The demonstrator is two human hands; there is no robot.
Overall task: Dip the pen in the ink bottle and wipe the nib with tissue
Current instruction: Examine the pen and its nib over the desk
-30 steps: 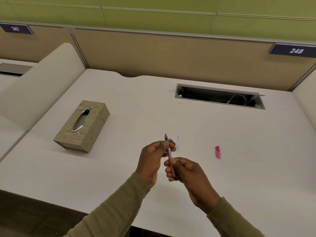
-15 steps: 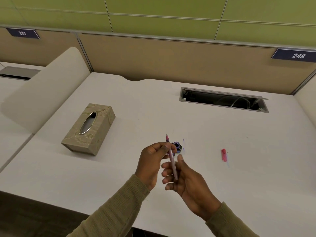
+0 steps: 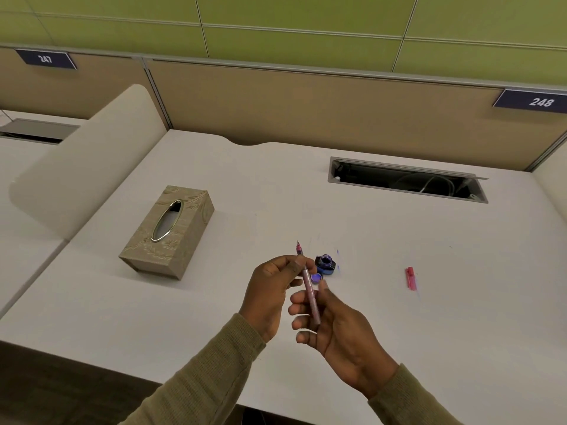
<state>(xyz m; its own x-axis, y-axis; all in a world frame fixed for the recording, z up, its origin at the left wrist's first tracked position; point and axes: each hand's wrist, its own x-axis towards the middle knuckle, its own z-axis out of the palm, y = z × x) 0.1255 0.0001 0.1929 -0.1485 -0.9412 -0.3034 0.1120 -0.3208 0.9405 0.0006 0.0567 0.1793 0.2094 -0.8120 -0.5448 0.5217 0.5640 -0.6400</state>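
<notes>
Head view: the pen (image 3: 309, 288) is held above the desk (image 3: 399, 302), its long axis near upright w/ a slight lean, nib at the top pointing away from the person and up. The left hand (image 3: 270, 294) pinches the upper barrel just below the nib, thumb and forefinger closed on it. The right hand (image 3: 337, 325) is loosely open, fingers (image 3: 302, 303) spread and curled beside the lower barrel; whether they touch it cannot be told, and it does not look like a firm grip.

The ink bottle (image 3: 325, 263) stands open on the desk just beyond and right of the pen, close to the left fingertips. A small round cap (image 3: 316, 278) w/ a purple inside lies just in front of it, partly behind the barrel. So the nib points away from the bottle mouth: the pen likely needs turning nib-down before a dip, and the left hand is nearer to do it.

Tissue box (image 3: 167, 233) sits well apart to the left, no tissue showing from its slot. Pen cap (image 3: 410, 278), pink, lies well apart to the right. A few faint ink specks near the bottle. Cable slot (image 3: 408, 179) at the back of the desk. Nothing stands between pen and bottle except the small cap, which could be knocked
</notes>
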